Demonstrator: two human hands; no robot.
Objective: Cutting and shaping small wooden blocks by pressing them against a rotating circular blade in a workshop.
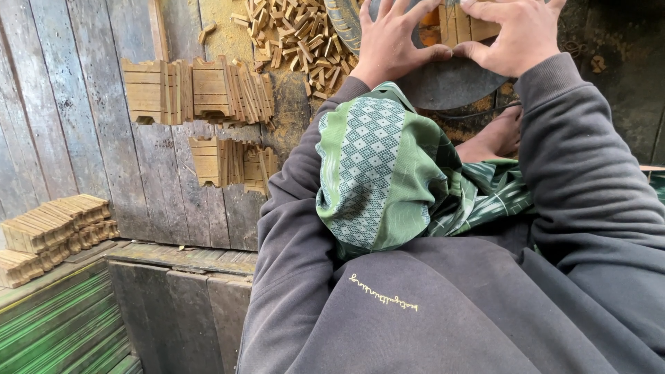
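Weathered grey planks make up the floor (pixel 83 125) that spreads out to the left of my hands, and I sit over it with my dark grey sleeves reaching forward and a green patterned cloth (pixel 388 173) bunched across my lap. Just under both hands lies a dark round disc (pixel 450 86) — my palms press down along its near edge. On top of it, beneath my right hand (pixel 516 34), sits a flat wooden piece (pixel 460 28) made of pale slats; that hand is spread flat, fingers open and bearing on the wood, thumb stretched left along the disc's rim. My left hand (pixel 391 38) is likewise splayed wide, fingers fanned over the disc just left of the wooden piece, gripping nothing that I can see. Below my right wrist a bare foot (pixel 495 135) shows beside the cloth.

Well to the left of my left hand stand rows of notched wooden blocks (pixel 197 90), set on edge and packed side by side, with a shorter row (pixel 232 163) nearer to me. Far left, stacks of thin sticks (pixel 52 232) are piled by some green strips. Just left of my left hand — close to the fingers — a loose heap of small wooden offcuts (pixel 291 34) is scattered.
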